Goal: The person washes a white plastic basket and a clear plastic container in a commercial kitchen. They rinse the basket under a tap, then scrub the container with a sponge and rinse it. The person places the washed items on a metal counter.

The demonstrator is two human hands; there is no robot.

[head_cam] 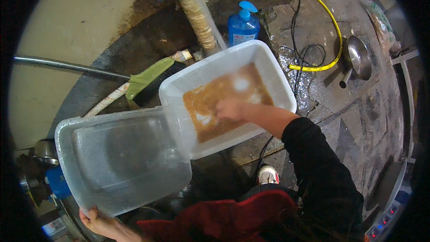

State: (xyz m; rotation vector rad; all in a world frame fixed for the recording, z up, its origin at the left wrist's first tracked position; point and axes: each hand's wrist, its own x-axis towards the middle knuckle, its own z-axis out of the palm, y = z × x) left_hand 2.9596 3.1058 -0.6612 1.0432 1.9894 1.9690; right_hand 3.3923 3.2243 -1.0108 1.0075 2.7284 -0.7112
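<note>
My left hand (pixel 95 220) grips the near-left corner of a translucent plastic bin (pixel 124 154), thumb over the rim. The bin's inside looks wet, and its right end overlaps the edge of a white plastic mesh basket (pixel 168 87). A layer of brown, fine-grained wet material (pixel 218 90) covers the basket's bottom, with a few pale bare patches. Down in the basket, my right hand (pixel 231 109) touches this layer. Motion blurs its fingers, so whether they hold any of it is unclear.
Behind the basket stand a blue pump bottle (pixel 244 25) and a wrapped pipe (pixel 198 20). A green broom head (pixel 146 77) leans at the left. On the wet floor to the right lie a yellow hose (pixel 336 23), black cable (pixel 295 20) and a metal ladle or pan (pixel 359 57).
</note>
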